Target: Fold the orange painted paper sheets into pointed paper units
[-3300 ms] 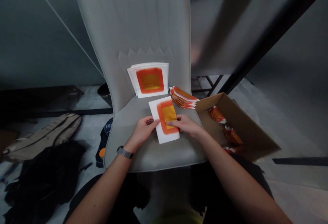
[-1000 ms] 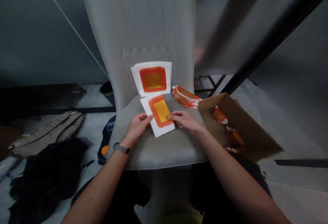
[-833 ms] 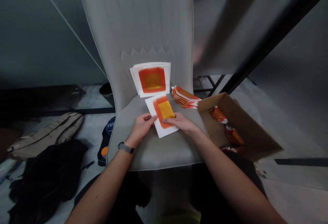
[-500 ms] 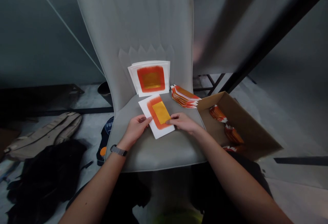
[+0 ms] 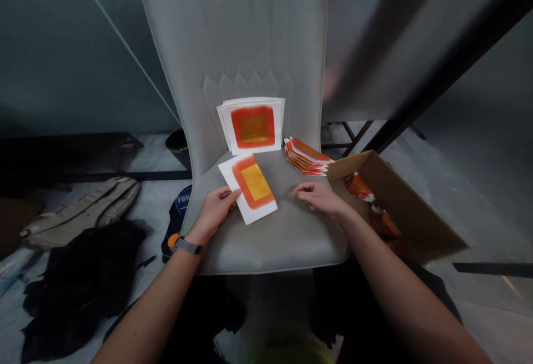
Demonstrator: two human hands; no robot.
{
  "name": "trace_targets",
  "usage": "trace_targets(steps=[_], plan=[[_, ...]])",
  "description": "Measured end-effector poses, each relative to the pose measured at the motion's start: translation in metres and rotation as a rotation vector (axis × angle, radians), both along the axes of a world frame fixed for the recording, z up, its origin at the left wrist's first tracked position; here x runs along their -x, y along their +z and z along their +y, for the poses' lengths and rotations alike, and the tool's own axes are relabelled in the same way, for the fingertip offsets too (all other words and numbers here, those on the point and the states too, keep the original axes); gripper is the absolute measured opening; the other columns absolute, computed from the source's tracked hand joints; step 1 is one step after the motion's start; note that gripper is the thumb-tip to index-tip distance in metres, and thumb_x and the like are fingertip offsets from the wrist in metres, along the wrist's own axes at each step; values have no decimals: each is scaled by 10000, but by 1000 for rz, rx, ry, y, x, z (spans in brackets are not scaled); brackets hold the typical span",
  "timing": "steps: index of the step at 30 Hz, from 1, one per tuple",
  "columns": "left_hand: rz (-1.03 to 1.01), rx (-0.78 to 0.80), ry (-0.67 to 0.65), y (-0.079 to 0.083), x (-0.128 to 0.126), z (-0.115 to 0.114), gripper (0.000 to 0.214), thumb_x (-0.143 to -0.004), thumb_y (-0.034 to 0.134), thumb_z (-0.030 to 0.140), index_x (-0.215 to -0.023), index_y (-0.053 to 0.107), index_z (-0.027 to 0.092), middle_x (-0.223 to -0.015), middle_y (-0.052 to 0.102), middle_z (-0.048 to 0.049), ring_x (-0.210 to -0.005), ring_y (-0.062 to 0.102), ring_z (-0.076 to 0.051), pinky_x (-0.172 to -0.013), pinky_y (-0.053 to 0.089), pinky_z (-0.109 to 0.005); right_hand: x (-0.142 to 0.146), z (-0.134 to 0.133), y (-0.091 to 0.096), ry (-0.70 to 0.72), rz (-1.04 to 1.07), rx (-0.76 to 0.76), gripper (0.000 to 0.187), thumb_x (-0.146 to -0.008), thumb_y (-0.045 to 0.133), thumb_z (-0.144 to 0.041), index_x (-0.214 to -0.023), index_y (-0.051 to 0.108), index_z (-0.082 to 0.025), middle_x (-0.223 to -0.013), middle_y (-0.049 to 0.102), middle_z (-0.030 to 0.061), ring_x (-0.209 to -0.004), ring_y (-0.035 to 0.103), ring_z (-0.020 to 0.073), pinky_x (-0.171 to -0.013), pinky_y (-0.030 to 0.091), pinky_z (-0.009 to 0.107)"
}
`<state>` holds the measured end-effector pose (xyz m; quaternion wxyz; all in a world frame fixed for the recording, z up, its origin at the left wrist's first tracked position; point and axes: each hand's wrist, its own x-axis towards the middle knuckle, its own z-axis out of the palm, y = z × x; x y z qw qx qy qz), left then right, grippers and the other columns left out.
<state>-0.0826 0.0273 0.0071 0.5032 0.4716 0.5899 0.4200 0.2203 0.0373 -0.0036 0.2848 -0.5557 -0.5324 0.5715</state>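
Observation:
A white paper sheet (image 5: 245,213) printed with an orange-red square and a yellow-gold centre lies tilted over the chair seat. My left hand (image 5: 217,208) pinches its left edge between thumb and fingers. To the right of the sheet, my right hand (image 5: 318,197) is apart from it, fingers loosely curled and a little separated, with nothing visible in them. Behind, a stack of similar printed sheets (image 5: 254,125) leans against the chair back. A pile of folded orange and white papers (image 5: 307,157) rests at the seat's right side, beyond my right hand.
The grey chair (image 5: 266,253) stands before me. At its right is an open cardboard box (image 5: 416,214) with several folded paper bundles (image 5: 358,186) inside. A beige bag (image 5: 83,208), black cloth (image 5: 79,286) and dark bin (image 5: 178,145) are on the floor at left.
My right hand has let go of the sheet's right side and moved away to the right. My left hand still holds the sheet. The view has shifted slightly.

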Motion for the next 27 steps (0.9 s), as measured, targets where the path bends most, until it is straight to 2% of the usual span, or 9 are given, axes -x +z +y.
trace_targets(steps=[3, 6, 8, 11, 17, 21, 23, 27], plan=[[-30, -27, -49, 3, -15, -1, 278, -755, 797, 441, -828, 776, 173, -740, 709, -32, -584, 505, -117, -564, 380, -248, 19, 0, 3, 35, 17, 1, 297, -726, 763, -436, -841, 767, -162, -628, 571, -26, -503, 369, 72, -439, 255, 227], [-63, -35, -86, 4, -30, 1, 304, -766, 794, 446, -883, 782, 166, -812, 739, -50, -613, 526, -122, -587, 397, -250, 38, 2, 8, 65, 146, 38, 329, -725, 800, -443, -877, 774, -153, -745, 690, 27, -571, 520, 96, -486, 353, 221], [-79, -29, -112, 5, -38, 2, 320, -772, 791, 456, -892, 782, 160, -832, 747, -59, -634, 546, -129, -601, 405, -251, 48, 4, 11, 41, 236, 78, 327, -707, 825, -401, -905, 771, -147, -845, 744, 69, -661, 625, 141, -546, 440, 229], [-93, -26, -136, 5, -45, 3, 325, -781, 785, 461, -907, 782, 161, -850, 752, -64, -663, 570, -138, -617, 415, -255, 55, 8, 12, -32, 275, 110, 271, -669, 844, -306, -875, 762, -150, -903, 770, 90, -741, 683, 186, -609, 507, 252], [-51, -50, -132, 5, -39, 4, 281, -778, 781, 440, -852, 772, 169, -820, 739, -60, -655, 563, -138, -618, 420, -259, 50, 10, 4, 40, 266, 105, 250, -675, 817, -316, -846, 781, -137, -834, 754, 77, -673, 634, 145, -560, 445, 225], [-13, -53, -106, 5, -27, 4, 303, -762, 791, 464, -853, 776, 175, -795, 730, -55, -634, 545, -142, -592, 407, -263, 36, 8, -3, 101, 166, 61, 211, -707, 780, -350, -783, 777, -153, -694, 666, 18, -567, 490, 86, -486, 320, 204], [-10, -52, -75, 4, -19, 5, 311, -753, 798, 467, -848, 774, 172, -792, 726, -52, -617, 528, -134, -579, 395, -259, 27, 5, -5, 115, 82, 27, 193, -713, 764, -350, -751, 770, -161, -640, 611, -4, -541, 421, 76, -469, 274, 208], [-52, -48, 49, 0, 3, 10, 288, -743, 812, 435, -827, 755, 166, -716, 672, -21, -570, 471, -106, -542, 352, -240, 6, 0, -3, 120, -33, 8, 190, -695, 731, -337, -767, 767, -165, -628, 587, -11, -525, 385, 75, -462, 260, 217]])
